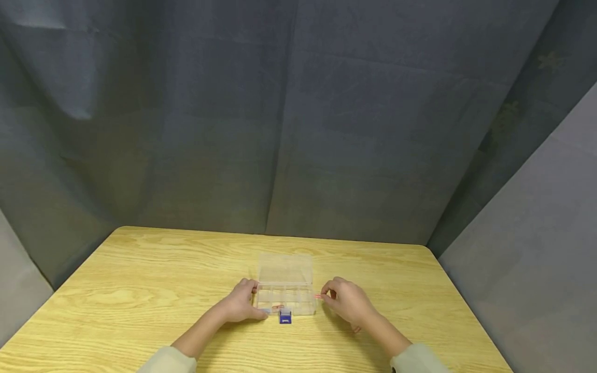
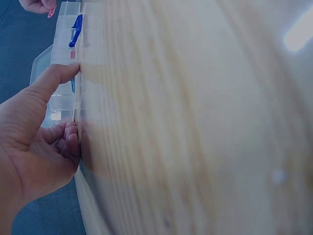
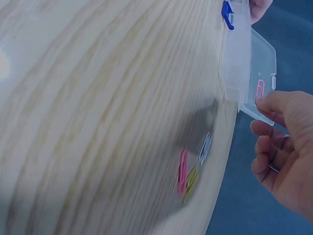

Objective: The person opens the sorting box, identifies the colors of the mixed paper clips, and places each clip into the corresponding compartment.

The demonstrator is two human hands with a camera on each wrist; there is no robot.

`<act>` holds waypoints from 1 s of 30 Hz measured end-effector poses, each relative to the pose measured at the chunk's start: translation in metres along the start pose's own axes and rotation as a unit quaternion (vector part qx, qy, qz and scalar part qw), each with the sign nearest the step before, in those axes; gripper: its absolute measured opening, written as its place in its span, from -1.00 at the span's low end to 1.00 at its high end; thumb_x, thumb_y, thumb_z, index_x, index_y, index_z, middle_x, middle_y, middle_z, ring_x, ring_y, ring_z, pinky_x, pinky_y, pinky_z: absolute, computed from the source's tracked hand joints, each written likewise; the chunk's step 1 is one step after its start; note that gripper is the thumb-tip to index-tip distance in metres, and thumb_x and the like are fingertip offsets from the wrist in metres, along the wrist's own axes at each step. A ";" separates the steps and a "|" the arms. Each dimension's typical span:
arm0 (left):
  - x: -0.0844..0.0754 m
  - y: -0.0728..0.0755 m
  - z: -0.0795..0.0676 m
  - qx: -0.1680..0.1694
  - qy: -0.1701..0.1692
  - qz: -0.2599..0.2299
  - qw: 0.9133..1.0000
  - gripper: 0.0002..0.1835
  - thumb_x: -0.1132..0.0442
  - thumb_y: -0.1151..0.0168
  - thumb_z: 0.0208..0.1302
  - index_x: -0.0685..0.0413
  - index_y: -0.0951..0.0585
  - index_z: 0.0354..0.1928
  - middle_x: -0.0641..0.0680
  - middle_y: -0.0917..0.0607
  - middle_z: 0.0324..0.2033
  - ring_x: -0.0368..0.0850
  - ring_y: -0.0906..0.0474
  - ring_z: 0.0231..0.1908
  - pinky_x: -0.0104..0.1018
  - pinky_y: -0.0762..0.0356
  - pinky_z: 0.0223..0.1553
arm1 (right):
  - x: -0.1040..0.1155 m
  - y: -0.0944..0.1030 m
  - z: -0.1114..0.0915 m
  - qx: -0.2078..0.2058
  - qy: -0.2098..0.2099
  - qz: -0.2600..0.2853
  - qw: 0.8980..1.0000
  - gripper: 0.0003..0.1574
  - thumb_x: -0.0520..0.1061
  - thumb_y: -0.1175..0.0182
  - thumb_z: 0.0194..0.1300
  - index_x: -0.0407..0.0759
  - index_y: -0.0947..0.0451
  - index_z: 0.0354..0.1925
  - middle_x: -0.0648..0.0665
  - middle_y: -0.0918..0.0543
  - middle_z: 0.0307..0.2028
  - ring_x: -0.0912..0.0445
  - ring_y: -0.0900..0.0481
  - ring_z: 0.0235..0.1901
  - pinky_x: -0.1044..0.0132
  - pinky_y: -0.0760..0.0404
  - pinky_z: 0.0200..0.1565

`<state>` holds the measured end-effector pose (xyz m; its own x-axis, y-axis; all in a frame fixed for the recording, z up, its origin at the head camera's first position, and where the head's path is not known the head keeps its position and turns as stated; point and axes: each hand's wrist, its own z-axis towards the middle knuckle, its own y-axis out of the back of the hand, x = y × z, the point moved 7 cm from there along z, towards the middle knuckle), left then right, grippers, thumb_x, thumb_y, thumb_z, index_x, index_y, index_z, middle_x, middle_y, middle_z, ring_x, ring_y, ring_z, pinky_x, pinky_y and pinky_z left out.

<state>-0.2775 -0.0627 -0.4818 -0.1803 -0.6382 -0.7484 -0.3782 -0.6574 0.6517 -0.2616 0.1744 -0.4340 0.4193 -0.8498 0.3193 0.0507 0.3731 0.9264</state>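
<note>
A clear plastic compartment box [image 1: 305, 311] lies on the table with its lid [image 1: 285, 268] swung open to the back and a blue latch [image 1: 285, 317] hanging at the front. My left hand [image 1: 239, 304] grips the box's left end, thumb at the front wall and fingers round the side. Between thumb and forefinger my right hand [image 1: 351, 301] pinches a pink paper clip [image 3: 260, 88], just beside the box's right end. Inside the front row show a red paper clip [image 1: 278, 306] and a blue one [image 2: 73, 85], the latter partly behind the left thumb.
On the table below the right hand lie a pink paper clip [image 3: 183, 171], a yellow paper clip [image 3: 190, 184] and a pale one [image 3: 205, 148], mostly covered by the forearm in the head view. A dark curtain [image 1: 280, 129] hangs behind the wooden table [image 1: 154, 290].
</note>
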 end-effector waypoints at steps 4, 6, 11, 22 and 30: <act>-0.001 0.000 -0.001 -0.001 -0.002 0.001 1.000 -0.18 0.12 -0.48 -0.13 0.36 -0.32 0.14 0.18 -0.40 -0.05 0.04 -0.35 -0.04 -0.02 -0.43 -0.04 | 0.006 -0.002 0.004 0.003 0.001 -0.002 1.000 -0.94 -0.07 -0.24 0.21 -0.01 -0.62 -0.34 0.17 -0.39 -0.54 0.33 -0.22 -0.61 0.47 -0.25 -0.56; -0.001 0.000 -0.001 -0.001 -0.004 0.000 1.000 -0.18 0.13 -0.49 -0.13 0.37 -0.32 0.14 0.19 -0.40 -0.05 0.05 -0.35 -0.05 -0.01 -0.43 -0.04 | 0.009 -0.003 0.006 0.004 0.001 -0.004 1.000 -0.94 -0.05 -0.23 0.22 0.01 -0.62 -0.34 0.18 -0.39 -0.54 0.33 -0.22 -0.61 0.47 -0.26 -0.56; -0.001 0.001 -0.001 -0.003 -0.004 0.004 1.000 -0.19 0.13 -0.49 -0.13 0.37 -0.32 0.13 0.19 -0.40 -0.06 0.05 -0.35 -0.05 -0.01 -0.42 -0.04 | 0.016 -0.005 0.010 0.004 0.015 -0.004 1.000 -0.94 -0.06 -0.23 0.23 0.01 -0.62 -0.35 0.17 -0.40 -0.54 0.33 -0.23 -0.60 0.47 -0.27 -0.55; 0.000 0.001 -0.001 0.000 -0.004 0.006 1.000 -0.20 0.12 -0.48 -0.11 0.35 -0.33 0.13 0.17 -0.39 -0.07 0.01 -0.33 -0.09 -0.03 -0.42 -0.07 | 0.030 -0.014 0.018 0.013 0.028 -0.002 1.000 -0.92 -0.03 -0.22 0.24 0.02 -0.61 -0.35 0.16 -0.40 -0.54 0.33 -0.23 -0.60 0.48 -0.27 -0.55; -0.001 0.001 -0.002 0.003 -0.003 -0.001 1.000 -0.20 0.13 -0.48 -0.11 0.35 -0.32 0.13 0.18 -0.38 -0.05 0.03 -0.32 -0.07 -0.01 -0.42 -0.06 | 0.040 -0.021 0.023 0.015 0.035 -0.001 0.999 -0.89 -0.02 -0.20 0.25 0.01 -0.62 -0.34 0.16 -0.41 -0.53 0.34 -0.23 -0.61 0.49 -0.27 -0.56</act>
<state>-0.2761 -0.0636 -0.4804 -0.1848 -0.6348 -0.7502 -0.3847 -0.6558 0.6496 -0.2671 0.1239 -0.4364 0.4812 -0.8224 0.3034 0.0255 0.3591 0.9329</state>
